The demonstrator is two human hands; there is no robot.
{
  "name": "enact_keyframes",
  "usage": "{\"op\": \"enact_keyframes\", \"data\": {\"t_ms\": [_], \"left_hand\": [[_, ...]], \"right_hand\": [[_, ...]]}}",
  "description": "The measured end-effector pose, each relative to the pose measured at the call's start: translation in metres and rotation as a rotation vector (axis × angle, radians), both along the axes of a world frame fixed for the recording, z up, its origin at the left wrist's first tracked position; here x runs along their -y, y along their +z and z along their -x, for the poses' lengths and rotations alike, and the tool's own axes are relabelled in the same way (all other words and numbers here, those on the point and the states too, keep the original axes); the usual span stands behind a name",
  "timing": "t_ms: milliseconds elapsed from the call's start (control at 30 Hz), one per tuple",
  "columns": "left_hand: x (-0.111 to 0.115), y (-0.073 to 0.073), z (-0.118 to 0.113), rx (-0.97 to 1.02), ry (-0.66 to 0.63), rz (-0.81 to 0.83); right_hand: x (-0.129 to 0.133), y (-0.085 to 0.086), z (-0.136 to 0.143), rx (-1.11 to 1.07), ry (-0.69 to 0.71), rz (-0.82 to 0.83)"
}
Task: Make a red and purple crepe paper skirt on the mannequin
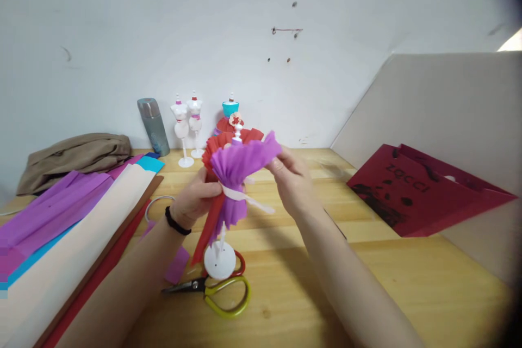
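The left hand [199, 196] grips the mannequin [237, 131] at the waist, thumb against the white tie [233, 193]; its other fingers are largely hidden behind. The right hand [294, 180] pinches the upper edge of the purple paper [238, 166] between thumb and fingers. Red paper [212, 149] shows behind the purple and hangs below on the left. The mannequin is between the hands above the table [285, 288], its round base [220, 262] overlapping the scissors [198, 285] in view; whether they touch cannot be determined.
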State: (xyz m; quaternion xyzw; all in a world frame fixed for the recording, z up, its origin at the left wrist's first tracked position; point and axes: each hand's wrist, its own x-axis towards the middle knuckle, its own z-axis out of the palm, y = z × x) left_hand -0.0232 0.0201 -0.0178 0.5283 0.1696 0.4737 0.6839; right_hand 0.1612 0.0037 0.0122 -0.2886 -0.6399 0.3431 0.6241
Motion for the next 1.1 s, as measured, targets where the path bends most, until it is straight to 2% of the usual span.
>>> {"op": "enact_keyframes", "data": {"t_ms": [100, 167, 267, 367, 467, 567, 833, 1100], "left_hand": [[0.004, 0.0, 0.002, 0.055, -0.125, 0.056], [0.006, 0.001, 0.002, 0.06, -0.163, 0.062], [0.005, 0.0, 0.0, 0.076, -0.091, 0.092], [0.003, -0.003, -0.001, 0.085, 0.021, 0.124], [0.0, -0.007, -0.001, 0.057, 0.047, 0.102], [-0.001, -0.009, 0.0, 0.028, 0.071, 0.083], [-0.005, -0.007, -0.005, 0.023, 0.027, -0.059], [-0.006, -0.003, -0.007, 0.052, -0.021, -0.075]], "right_hand": [[0.006, 0.001, 0.006, 0.059, 0.055, 0.045], [0.011, 0.003, 0.008, 0.076, 0.079, 0.044], [0.019, 0.007, 0.011, 0.136, 0.086, 0.026], [0.024, 0.01, 0.015, 0.221, -0.033, -0.002], [0.027, 0.011, 0.02, 0.224, -0.123, 0.031], [0.029, 0.011, 0.022, 0.188, -0.142, 0.037], [0.033, 0.012, 0.018, 0.244, -0.128, -0.098], [0.016, 0.001, 0.013, 0.092, -0.039, 0.065]]}}
